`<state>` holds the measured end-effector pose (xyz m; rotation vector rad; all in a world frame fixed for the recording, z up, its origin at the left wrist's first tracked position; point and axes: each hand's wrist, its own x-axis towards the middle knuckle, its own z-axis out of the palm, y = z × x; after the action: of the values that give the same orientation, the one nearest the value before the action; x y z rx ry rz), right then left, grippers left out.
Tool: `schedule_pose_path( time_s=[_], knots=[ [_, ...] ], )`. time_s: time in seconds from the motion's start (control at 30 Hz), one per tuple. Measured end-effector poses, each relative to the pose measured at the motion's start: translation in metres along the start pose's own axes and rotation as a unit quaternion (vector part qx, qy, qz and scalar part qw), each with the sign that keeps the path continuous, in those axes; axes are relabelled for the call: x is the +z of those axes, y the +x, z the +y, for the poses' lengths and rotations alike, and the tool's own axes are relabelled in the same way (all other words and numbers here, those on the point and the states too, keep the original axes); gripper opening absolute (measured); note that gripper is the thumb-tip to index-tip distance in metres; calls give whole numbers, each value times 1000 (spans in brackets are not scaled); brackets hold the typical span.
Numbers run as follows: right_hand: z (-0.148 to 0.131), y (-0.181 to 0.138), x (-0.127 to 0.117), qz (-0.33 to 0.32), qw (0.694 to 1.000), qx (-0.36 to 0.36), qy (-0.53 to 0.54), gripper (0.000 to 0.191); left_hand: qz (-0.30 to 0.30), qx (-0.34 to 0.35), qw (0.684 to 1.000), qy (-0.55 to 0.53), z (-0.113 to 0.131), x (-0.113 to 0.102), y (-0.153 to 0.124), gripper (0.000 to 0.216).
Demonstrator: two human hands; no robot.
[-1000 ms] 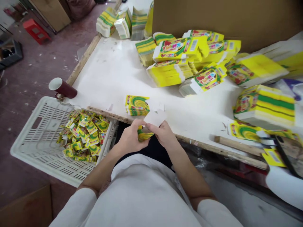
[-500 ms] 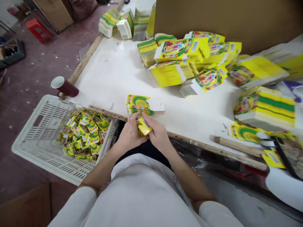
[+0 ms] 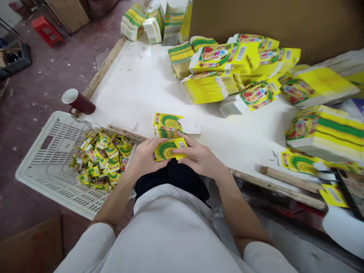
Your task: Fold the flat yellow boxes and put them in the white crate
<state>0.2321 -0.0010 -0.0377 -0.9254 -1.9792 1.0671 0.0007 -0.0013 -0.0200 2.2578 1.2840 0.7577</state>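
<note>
Between my two hands is a small yellow and green printed carton point(image 3: 167, 150), held just over the table's front edge. My left hand point(image 3: 144, 158) grips its left end, thumb below and fingers above. My right hand point(image 3: 201, 157) has its fingers on the right end, by the barcode flap. Just beyond the hands a short stack of flat cartons point(image 3: 167, 122) lies on the white table point(image 3: 136, 94), white flaps pointing right. Part of the held carton is hidden by my fingers.
On the left, a white plastic basket point(image 3: 36, 167) holds many small cartons point(image 3: 105, 159). A dark red cup point(image 3: 82, 104) lies tilted at the table corner. Bundles of flat cartons point(image 3: 210, 89) fill the back and right. A wooden stick point(image 3: 290, 178) and a phone point(image 3: 352, 185) lie at right.
The carton has turned so its swirl-printed broad face and barcode end show. My hands have spread slightly apart, the right one moving rightward. The view has shifted a little.
</note>
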Motion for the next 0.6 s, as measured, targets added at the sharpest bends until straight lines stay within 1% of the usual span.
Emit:
schedule_pose_path(
  time_s=[0.07, 0.13, 0.2, 0.23, 0.27, 0.33, 0.37, 0.4, 0.43, 0.5, 0.53, 0.6],
  knots=[
    [0, 2, 4, 31, 999, 24, 4, 28, 13, 19, 1000, 17, 2, 2, 0, 51],
    [1, 3, 15, 73, 996, 43, 4, 28, 38, 20, 999, 25, 3, 4, 0, 43],
    [2, 3, 27, 82, 996, 44, 12, 29, 51, 2, 998, 25, 1, 2, -1, 36],
    [3, 2, 32, 77, 996, 37, 20, 29, 45, -8, 999, 25, 0, 0, -2, 36],
    [3, 2, 35, 71, 997, 30, 29, 29, 29, -14, 999, 23, -1, -2, -4, 38],
    [4, 0, 35, 75, 996, 19, 47, 30, -9, -14, 1000, 12, -3, -5, -8, 52],
    [4, 0, 33, 86, 995, 14, 55, 31, -11, -17, 1000, 3, -3, -4, -10, 59],
    [4, 0, 30, 99, 993, 10, 60, 32, 7, -27, 1000, -8, -3, -3, -13, 64],
    [4, 1, 28, 111, 992, 5, 61, 33, 42, -50, 998, -19, -3, 1, -16, 68],
    [5, 3, 24, 133, 990, -4, 47, 34, 129, -129, 981, -63, -3, 10, -20, 71],
    [6, 3, 22, 143, 989, -9, 33, 35, 162, -171, 966, -108, -3, 14, -21, 71],
    [7, 4, 23, 161, 987, -20, -3, 37, 192, -235, 922, -240, -4, 21, -21, 67]
  ],
)
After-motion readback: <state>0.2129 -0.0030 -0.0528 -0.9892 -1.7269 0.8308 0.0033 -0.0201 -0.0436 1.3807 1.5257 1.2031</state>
